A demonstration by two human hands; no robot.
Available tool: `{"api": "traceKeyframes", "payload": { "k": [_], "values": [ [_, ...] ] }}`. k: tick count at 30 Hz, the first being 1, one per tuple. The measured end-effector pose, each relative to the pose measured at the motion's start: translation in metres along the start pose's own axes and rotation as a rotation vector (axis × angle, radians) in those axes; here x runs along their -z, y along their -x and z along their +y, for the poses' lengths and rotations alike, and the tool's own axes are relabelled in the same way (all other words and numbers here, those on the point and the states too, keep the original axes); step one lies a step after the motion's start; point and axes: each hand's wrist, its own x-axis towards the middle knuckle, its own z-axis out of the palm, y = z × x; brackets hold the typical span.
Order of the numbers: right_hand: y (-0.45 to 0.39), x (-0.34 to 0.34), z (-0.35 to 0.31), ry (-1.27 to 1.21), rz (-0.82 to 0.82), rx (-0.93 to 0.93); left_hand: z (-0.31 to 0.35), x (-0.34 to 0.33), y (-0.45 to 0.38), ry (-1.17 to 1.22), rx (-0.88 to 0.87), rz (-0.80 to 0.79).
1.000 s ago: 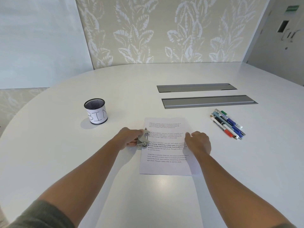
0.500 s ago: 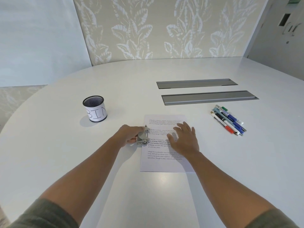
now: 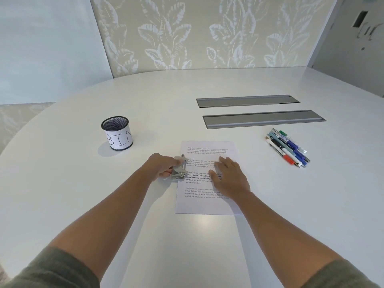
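Observation:
A printed sheet of paper (image 3: 204, 204) lies flat on the white table (image 3: 187, 235) in front of me. A small grey metal hole punch (image 3: 179, 169) sits at the sheet's left edge. My left hand (image 3: 161, 167) grips the punch from the left, fingers curled round its lever. My right hand (image 3: 229, 176) rests flat on the middle of the sheet with fingers straight, covering part of the text.
A black mesh cup (image 3: 117, 133) with a paper label reading "BIN" stands at the left. Several markers and pens (image 3: 287, 147) lie bundled at the right. Two grey recessed cable slots (image 3: 264, 119) run across the table beyond the sheet.
My right hand has slid from the sheet's right edge to its middle and flattened out. My left hand has stayed on the punch.

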Motion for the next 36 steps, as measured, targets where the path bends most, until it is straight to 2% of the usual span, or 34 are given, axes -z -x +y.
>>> {"api": "traceKeyframes", "payload": {
  "k": [16,19,25,36],
  "values": [
    [-0.001,-0.001,-0.001,0.006,0.004,-0.012,-0.001,0.006,-0.009,0.056,0.066,-0.058],
    [-0.001,-0.002,-0.001,0.000,0.028,-0.018,-0.001,0.004,-0.009,0.012,0.045,-0.059],
    [-0.002,-0.001,-0.002,0.034,0.014,-0.024,0.004,0.000,-0.009,-0.226,-0.033,-0.036],
    [0.000,0.005,-0.008,0.075,0.018,-0.003,0.002,0.002,-0.010,-0.180,0.004,-0.053]
  ]
}}
